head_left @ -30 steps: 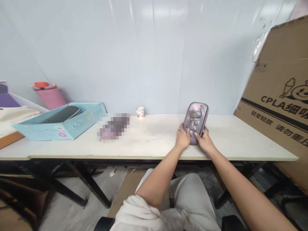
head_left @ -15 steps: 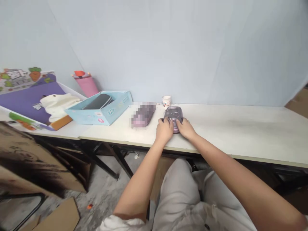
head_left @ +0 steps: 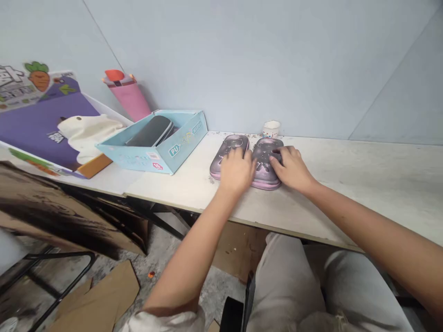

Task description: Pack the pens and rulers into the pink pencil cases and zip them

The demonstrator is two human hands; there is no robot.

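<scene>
Two purple zip pencil cases with raised dark, shiny lids lie side by side on the white table. Over the front right part of the left pencil case point(head_left: 224, 152) rests my left hand point(head_left: 237, 170), fingers spread on its lid and thumb towards the other case. My right hand point(head_left: 292, 167) is on the right edge of the right pencil case point(head_left: 263, 173), thumb on the lid and fingers at the upper right side. Part of each case is covered by my hands.
A paper cup point(head_left: 271, 129) stands behind the cases by the wall. To the left are a light blue box point(head_left: 183, 145) holding a dark case point(head_left: 150, 131), a pink bottle-shaped thing point(head_left: 129, 97), and a purple display box point(head_left: 44, 120) with a white cloth item point(head_left: 88, 131).
My left hand has left the right pencil case and moved onto the left one. The two cases now lie closer together. My view has shifted and come nearer.
</scene>
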